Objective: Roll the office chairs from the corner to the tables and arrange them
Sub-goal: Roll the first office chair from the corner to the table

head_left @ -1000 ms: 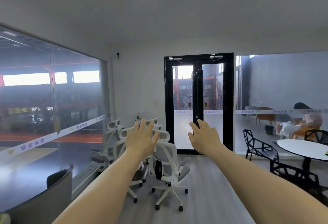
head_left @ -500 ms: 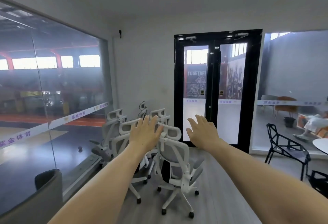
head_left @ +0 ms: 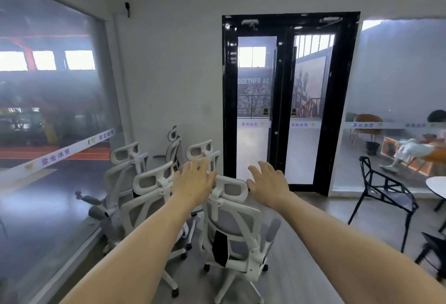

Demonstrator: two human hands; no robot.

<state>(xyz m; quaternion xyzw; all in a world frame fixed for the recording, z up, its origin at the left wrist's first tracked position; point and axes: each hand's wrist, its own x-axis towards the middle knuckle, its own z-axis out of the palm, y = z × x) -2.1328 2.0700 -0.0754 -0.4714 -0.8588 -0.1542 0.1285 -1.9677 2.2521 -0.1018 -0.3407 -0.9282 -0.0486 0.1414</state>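
White office chairs point(head_left: 144, 197) crowd the lower-left corner by the glass wall. The nearest chair point(head_left: 231, 229) stands at lower centre, back toward the camera. The left hand point(head_left: 194, 179) and right hand point(head_left: 269, 184), both spread and empty, flank its headrest point(head_left: 229, 186). Best to grip the backrest on both sides and pull evenly. The bench point(head_left: 436, 186) shows at the right edge; no containers are visible.

A grey wood-plank floor point(head_left: 301, 243) carries a cluster of white office chairs point(head_left: 231, 229) in the far left corner, and black wire-frame chairs point(head_left: 386, 192) beside a white table point(head_left: 436, 186) at right.
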